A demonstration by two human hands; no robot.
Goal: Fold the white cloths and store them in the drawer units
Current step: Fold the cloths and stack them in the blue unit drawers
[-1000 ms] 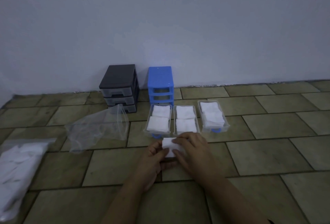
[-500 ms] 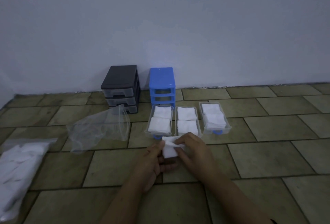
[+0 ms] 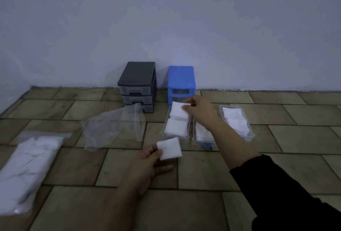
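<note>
White, soft and nearly weightless, the folded cloth (image 3: 170, 148) we pinch by its corner in our left hand (image 3: 145, 164) should stay folded if gripped flat, while our right hand (image 3: 200, 109) pinches another cloth (image 3: 178, 111) over the left drawer (image 3: 188, 127).

No text, label, brand, number or sign can be read anywhere: the black drawer unit (image 3: 137, 85) and blue drawer unit (image 3: 181, 81) by the wall show plain surfaces.
</note>
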